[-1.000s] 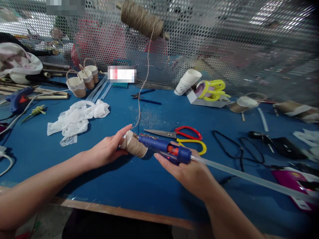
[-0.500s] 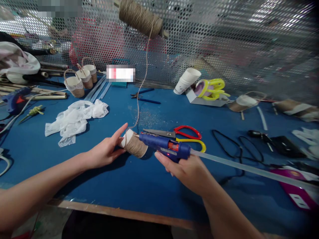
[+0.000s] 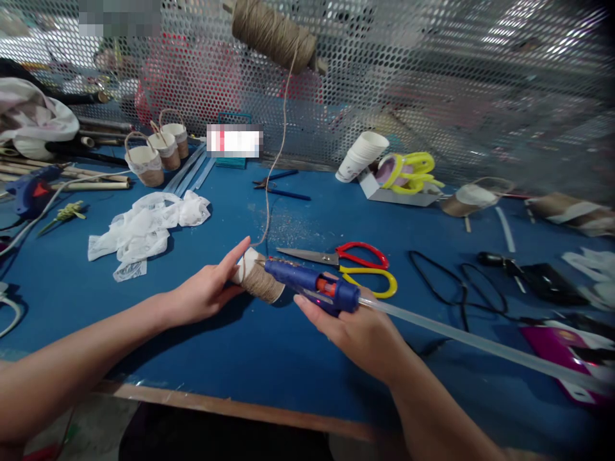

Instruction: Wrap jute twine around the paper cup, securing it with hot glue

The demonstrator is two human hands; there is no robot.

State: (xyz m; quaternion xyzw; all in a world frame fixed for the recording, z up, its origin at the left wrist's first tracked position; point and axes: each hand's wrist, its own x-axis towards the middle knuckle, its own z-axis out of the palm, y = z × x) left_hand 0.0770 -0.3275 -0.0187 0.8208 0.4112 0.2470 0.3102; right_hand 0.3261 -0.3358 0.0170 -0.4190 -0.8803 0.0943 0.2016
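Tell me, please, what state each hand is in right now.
Left hand: holding the twine-wrapped cup, one finger extended.
Right hand: closed, holding the blue glue gun.

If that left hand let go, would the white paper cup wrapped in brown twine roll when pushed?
The white paper cup wrapped in brown twine would probably roll: it is round and tipped sideways. It is likely light, since its bare white end looks like thin paper. The slack brown strand leading to the large twine spool might trail behind.
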